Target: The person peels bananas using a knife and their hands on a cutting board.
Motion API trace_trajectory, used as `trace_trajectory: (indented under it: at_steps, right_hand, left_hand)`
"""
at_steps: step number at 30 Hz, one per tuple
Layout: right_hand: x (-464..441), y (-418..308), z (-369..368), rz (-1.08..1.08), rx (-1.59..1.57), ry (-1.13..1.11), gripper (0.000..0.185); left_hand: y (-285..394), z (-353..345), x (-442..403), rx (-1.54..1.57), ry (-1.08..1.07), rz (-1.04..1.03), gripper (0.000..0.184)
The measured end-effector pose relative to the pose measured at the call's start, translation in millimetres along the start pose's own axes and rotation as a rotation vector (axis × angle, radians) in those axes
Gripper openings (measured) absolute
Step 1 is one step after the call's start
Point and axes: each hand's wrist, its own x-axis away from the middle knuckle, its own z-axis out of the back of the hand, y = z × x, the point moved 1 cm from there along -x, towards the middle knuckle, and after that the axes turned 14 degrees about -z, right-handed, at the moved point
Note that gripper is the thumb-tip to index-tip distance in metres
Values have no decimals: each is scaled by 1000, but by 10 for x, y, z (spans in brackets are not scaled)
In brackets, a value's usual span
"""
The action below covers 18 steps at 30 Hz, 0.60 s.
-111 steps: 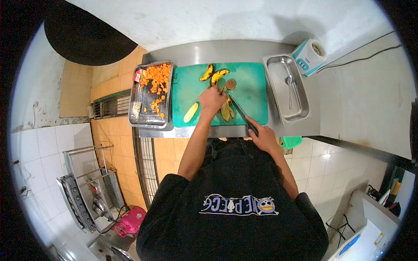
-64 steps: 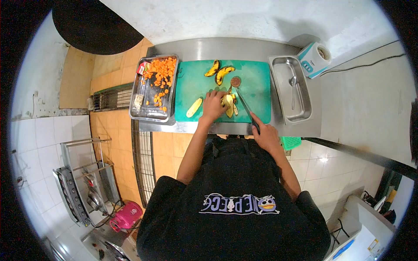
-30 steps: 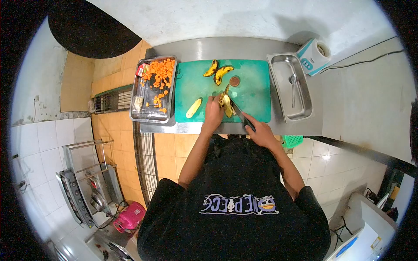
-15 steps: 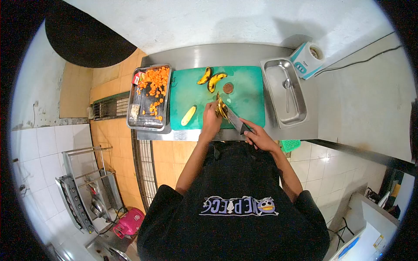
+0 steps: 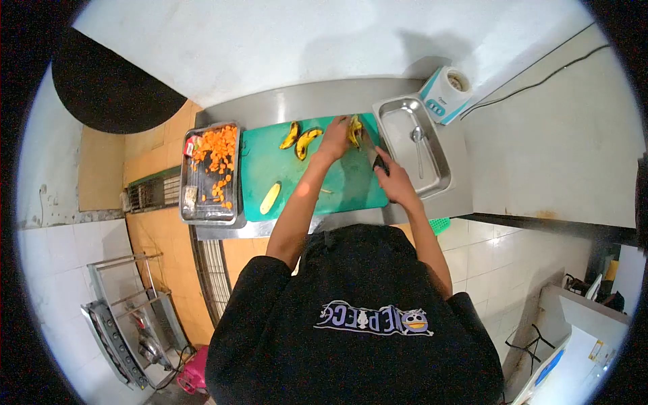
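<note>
My left hand (image 5: pixel 335 140) has moved to the far right of the green cutting board (image 5: pixel 270 169), its fingers closed on dark yellow banana peel (image 5: pixel 356 131). My right hand (image 5: pixel 397 182) grips a knife by its black handle (image 5: pixel 381 164), with the blade (image 5: pixel 368 143) against the peel. A peeled banana (image 5: pixel 271 198) lies on the left of the board. Two spotted unpeeled bananas, one (image 5: pixel 289 135) left of the other (image 5: pixel 308 144), rest near the board's far side. The round brown disc is hidden now, apparently behind my left hand.
On the left stands a tray (image 5: pixel 182 202) with chopped carrots (image 5: pixel 219 145) and small packets. A steel pan (image 5: pixel 442 177) holding a spoon (image 5: pixel 418 152) sits on the right, beside a white-and-teal appliance (image 5: pixel 445 94). A wall rises behind the counter.
Both hands have moved away from me and rightward over the board, carrying the peel and knife to its far right. The view has shifted; the peeled and unpeeled bananas keep their places.
</note>
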Motion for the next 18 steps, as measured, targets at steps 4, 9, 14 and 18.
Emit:
trace_trajectory:
  at_steps: [4, 9, 14, 18]
  right_hand:
    - [219, -36, 135, -71, 81, 33, 63]
    - [449, 123, 28, -99, 34, 61, 57]
    - [550, 98, -61, 112, 68, 112, 52]
    - [649, -102, -132, -73, 156, -190, 54]
  left_hand:
    - [-130, 78, 69, -49, 38, 40, 55]
    - [182, 405, 437, -15, 142, 48, 50]
    - [376, 530, 844, -65, 275, 105, 42]
    - [459, 575, 1465, -112, 263, 370, 40]
